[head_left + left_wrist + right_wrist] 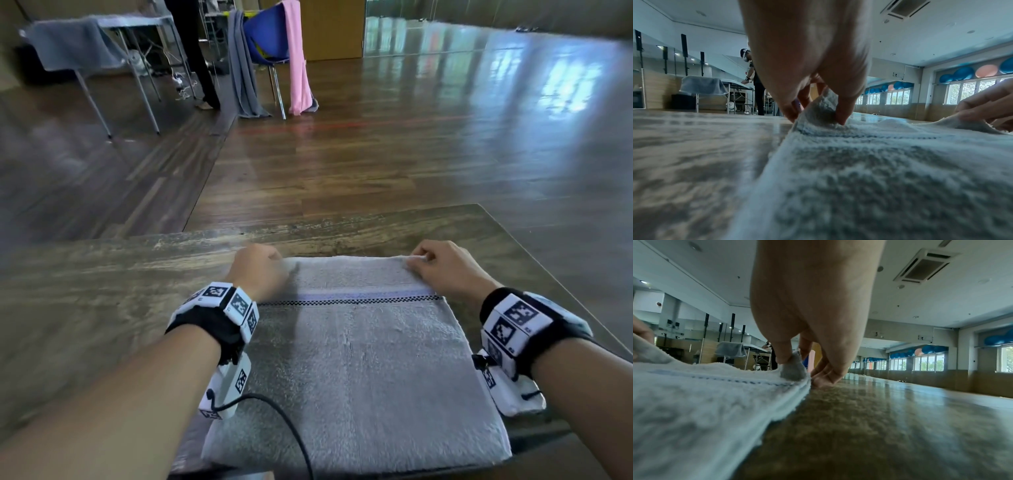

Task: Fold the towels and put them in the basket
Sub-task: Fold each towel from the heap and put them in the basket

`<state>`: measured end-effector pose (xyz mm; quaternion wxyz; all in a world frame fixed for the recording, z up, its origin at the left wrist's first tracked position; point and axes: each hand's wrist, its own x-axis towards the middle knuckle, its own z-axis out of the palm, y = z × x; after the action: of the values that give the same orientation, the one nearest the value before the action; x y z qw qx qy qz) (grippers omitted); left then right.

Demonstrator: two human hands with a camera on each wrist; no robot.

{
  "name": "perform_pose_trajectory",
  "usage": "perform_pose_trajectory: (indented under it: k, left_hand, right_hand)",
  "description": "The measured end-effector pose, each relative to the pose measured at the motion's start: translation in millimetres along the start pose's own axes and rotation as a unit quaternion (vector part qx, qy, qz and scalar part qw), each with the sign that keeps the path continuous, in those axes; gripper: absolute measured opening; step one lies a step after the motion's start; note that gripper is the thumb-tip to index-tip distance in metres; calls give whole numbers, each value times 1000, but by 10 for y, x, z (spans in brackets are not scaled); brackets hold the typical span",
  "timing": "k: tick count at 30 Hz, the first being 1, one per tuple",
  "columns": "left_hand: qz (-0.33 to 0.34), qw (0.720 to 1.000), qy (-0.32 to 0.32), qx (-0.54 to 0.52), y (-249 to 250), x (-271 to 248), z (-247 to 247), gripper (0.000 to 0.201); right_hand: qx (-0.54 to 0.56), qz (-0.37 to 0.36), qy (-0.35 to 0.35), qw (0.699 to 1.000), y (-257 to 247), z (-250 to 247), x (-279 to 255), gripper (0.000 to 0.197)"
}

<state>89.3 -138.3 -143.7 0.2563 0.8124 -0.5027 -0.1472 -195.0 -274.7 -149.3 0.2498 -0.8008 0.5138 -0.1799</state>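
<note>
Now the left hand [261, 269] pinches the grey towel's [359, 359] far left corner and the right hand [445, 267] pinches its far right corner, each grip grasping terry on the bench [102, 291].

towel [359, 359]: pale grey terry, with a light blue band and a black-and-white checked line across it
counter [102, 274]: streaked brown wood grain
wrist bands [219, 315]: black straps, white blocks printed with black square markers
cable [294, 435]: black
floor [376, 154]: glossy brown planks, one thin red line
chair [267, 37]: blue
hanging cloths [298, 61]: one pink, one grey
balls [986, 71]: blue and salmon pink
</note>
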Motion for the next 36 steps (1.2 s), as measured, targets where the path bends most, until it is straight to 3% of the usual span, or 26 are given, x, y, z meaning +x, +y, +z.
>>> perform_pose_trajectory:
  k: [6,10,15,18,21,23,26,30,32,36]
  left_hand:
    - [-12,996,-15,-81,181,-5,-20,30]
    - [-14,994,-14,-105,226,-9,-40,37]
    - [-32,993,15,-112,169,-14,-106,32]
    - [-48,990,54,-121,94,-8,-176,50]
    - [-45,993,31,-105,36,-17,-218,23]
    - [-42,995,1,-93,13,-36,-201,21]
    - [-43,994,-12,-100,4,-61,-162,33]
    - [-34,993,28,-112,22,-49,-154,51]
    - [-32,990,54,-126,23,-52,-187,43]
    - [-26,985,83,-147,27,-103,-278,4]
  right_hand:
    - [183,42,-34,982,-6,-12,42,15]
    - [218,50,-92,970,-28,-28,23,16]
    - [250,45,17,967,17,-61,70,13]
    - [234,45,49,970,106,-87,96,10]
    - [213,60,47,974,189,-62,78,12]
    - [197,69,41,977,221,-57,68,15]
    - [159,67,36,984,235,-67,66,20]
    - [144,62,66,985,243,-63,71,14]
    - [144,68,80,984,246,-72,83,13]
    - [151,58,85,983,245,-120,86,17]
